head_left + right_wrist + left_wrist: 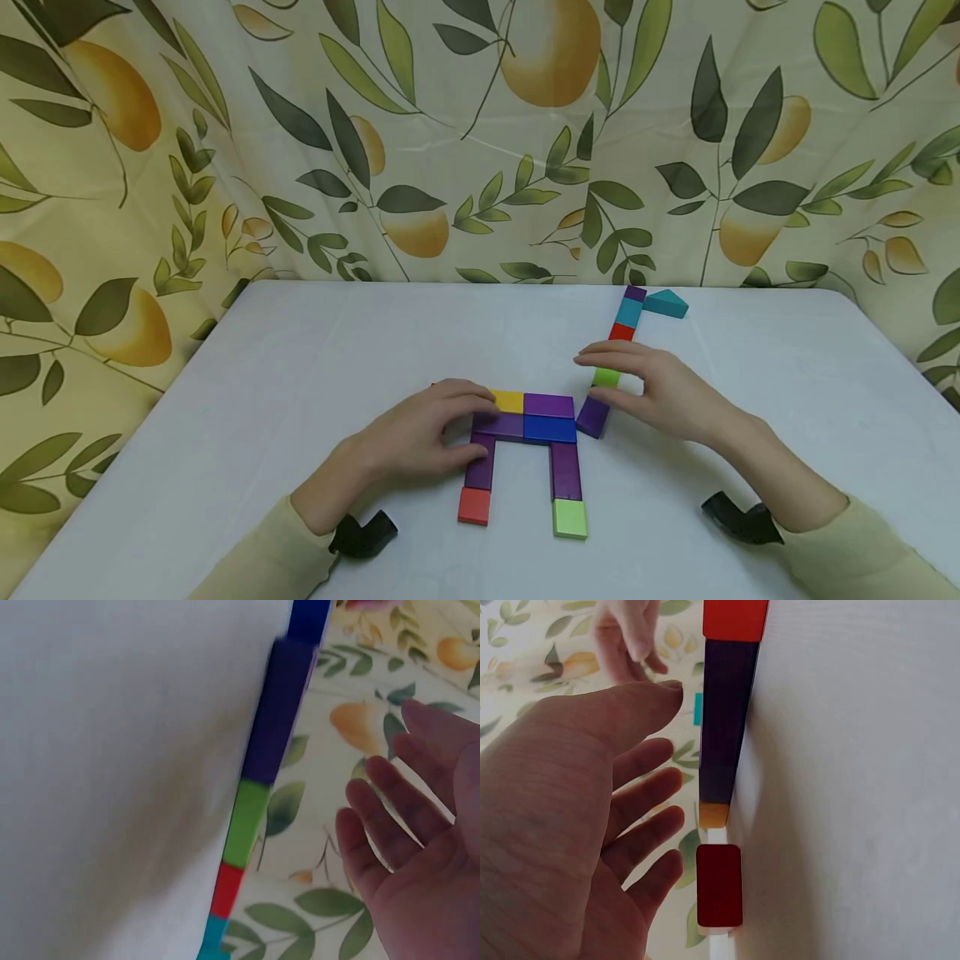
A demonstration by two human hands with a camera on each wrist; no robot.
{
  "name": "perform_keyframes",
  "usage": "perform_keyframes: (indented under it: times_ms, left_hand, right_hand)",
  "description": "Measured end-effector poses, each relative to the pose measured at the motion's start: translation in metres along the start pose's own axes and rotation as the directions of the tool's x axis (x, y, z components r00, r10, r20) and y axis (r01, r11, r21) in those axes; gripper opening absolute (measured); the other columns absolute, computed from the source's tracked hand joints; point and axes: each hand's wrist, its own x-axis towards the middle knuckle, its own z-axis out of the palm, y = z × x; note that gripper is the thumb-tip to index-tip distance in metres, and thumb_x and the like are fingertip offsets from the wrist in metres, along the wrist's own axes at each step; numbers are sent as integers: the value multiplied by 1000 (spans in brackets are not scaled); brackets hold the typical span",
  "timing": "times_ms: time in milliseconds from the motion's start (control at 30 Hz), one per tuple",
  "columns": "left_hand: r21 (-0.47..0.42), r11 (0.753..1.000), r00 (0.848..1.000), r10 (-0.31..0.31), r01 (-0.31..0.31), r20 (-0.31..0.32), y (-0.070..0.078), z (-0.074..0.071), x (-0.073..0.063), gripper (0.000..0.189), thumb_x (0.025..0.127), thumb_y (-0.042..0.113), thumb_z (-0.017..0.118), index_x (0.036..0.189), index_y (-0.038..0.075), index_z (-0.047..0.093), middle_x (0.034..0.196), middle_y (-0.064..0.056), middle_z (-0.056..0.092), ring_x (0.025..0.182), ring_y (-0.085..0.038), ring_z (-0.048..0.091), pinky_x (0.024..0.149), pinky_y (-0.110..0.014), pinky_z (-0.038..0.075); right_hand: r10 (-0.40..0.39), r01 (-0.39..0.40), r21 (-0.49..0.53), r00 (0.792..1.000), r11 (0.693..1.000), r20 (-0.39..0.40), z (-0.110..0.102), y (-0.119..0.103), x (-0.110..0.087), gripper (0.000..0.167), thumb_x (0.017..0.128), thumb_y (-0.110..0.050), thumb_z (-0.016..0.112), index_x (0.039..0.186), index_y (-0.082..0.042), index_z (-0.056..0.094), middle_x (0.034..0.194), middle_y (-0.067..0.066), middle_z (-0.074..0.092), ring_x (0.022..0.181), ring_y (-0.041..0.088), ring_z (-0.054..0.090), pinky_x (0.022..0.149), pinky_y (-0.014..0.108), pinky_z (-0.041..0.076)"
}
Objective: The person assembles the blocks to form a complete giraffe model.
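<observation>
Flat colored blocks lie on the table in a shape like a long-necked animal. Its body holds a yellow block (508,402), a purple block (548,406) and a blue block (550,429). Two legs end in a red block (474,506) and a lime block (571,519). My left hand (427,425) hovers at the body's left end, fingers loosely bent, holding nothing; it hides part of that end. Over the slanting neck, beside its green block (606,377), my right hand (667,392) is spread with nothing in it. A dark red block (720,889) shows beyond my left fingers.
At the neck's top, a teal triangular block (667,304) sits beside a small purple block (635,293), near the far edge of the white table (360,333). A fruit-patterned cloth (465,150) hangs behind. Black wrist devices (365,535) sit at both sleeves.
</observation>
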Motion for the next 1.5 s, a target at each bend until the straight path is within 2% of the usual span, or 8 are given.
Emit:
perform_keyframes:
  times_ms: [100,233,500,700,833,1033,1267,1500]
  left_hand:
    - [-7,1000,1000,-16,16,-14,-1,-1,-1,44,93,33,74,134,20,65,140,8,54,133,-8,44,109,-30,41]
    - [-25,999,999,-40,39,-30,-4,-3,-3,46,92,33,74,135,20,64,141,8,53,133,-9,44,109,-32,41]
    - [-31,992,990,-124,123,-64,-9,-5,-7,51,91,33,77,139,22,62,145,7,51,135,-13,43,108,-35,42]
    - [15,983,977,-181,184,-112,-13,-5,-9,56,88,33,78,140,26,60,148,5,48,137,-16,41,103,-37,48]
    - [63,981,971,-174,186,-163,-18,-5,-11,57,87,32,80,140,24,60,147,3,48,137,-18,40,99,-36,51]
    - [106,976,960,-163,190,-227,-25,-6,-17,61,83,31,83,138,19,61,144,-2,51,135,-22,42,102,-41,49]
    - [86,969,959,-213,232,-188,-31,-14,-26,64,85,29,81,143,21,57,144,-2,49,136,-24,40,105,-46,46]
    - [42,965,958,-253,261,-132,-32,-17,-29,57,87,24,78,141,24,59,137,2,56,126,-21,50,100,-44,50]
  right_hand:
    - [10,-14,34,996,999,94,9,-9,-1,40,93,-16,75,131,-9,68,134,6,63,125,30,58,98,49,51]
    - [4,-15,51,977,999,212,16,-18,-2,42,96,-27,72,135,-13,66,140,6,59,129,30,55,99,47,50]
    - [11,-29,45,939,999,342,21,-26,-4,43,97,-35,69,137,-19,66,146,7,54,133,32,51,102,49,48]
    - [-4,4,1,930,1000,367,21,-26,-6,40,97,-34,69,133,-19,69,144,7,56,131,32,52,101,49,49]
    - [-33,41,-14,929,999,369,22,-26,-7,36,96,-31,70,130,-18,71,144,7,56,131,31,52,100,48,49]
    - [-45,54,-15,930,998,364,22,-25,-7,34,97,-29,70,129,-18,71,143,7,56,130,30,53,100,47,50]
    - [-38,47,-16,929,999,367,23,-26,-6,34,97,-28,70,130,-18,71,144,7,56,131,31,53,100,48,49]
    - [-27,38,-22,930,999,367,24,-26,-6,34,97,-28,70,129,-18,71,144,7,56,131,32,52,100,48,49]
